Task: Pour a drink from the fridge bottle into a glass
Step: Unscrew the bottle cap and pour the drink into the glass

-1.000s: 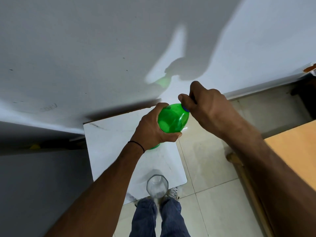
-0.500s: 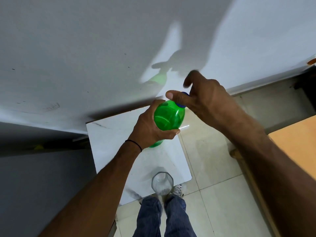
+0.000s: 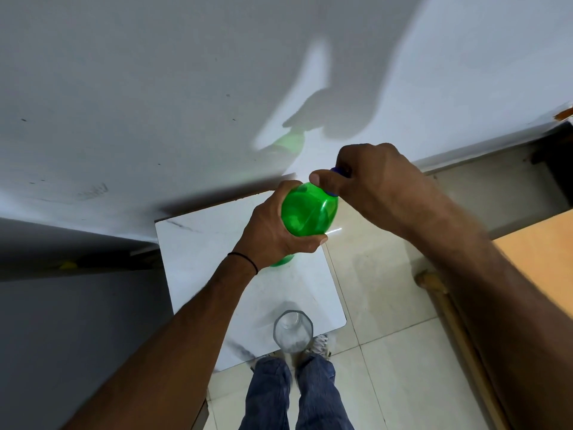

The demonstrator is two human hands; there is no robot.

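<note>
A green plastic bottle (image 3: 308,212) is held above a small white marble-topped table (image 3: 217,243), its neck pointing away and to the right. My left hand (image 3: 269,234) wraps around the bottle's body. My right hand (image 3: 372,181) is closed over the blue cap (image 3: 338,172), thumb and fingers pinching it; most of the cap is hidden. An empty clear glass (image 3: 293,333) stands upright at the table's near edge, below the bottle and apart from both hands.
A white wall (image 3: 186,88) rises just behind the table. Pale floor tiles (image 3: 387,305) lie to the right. A wooden furniture edge (image 3: 533,259) with a leg sits at right. My jeans-clad legs (image 3: 294,395) stand at the table's front.
My right hand's fingers, spread half a second ago, have closed back over the blue cap after a regrip. The bottle stays in my left hand, nearly unmoved.
</note>
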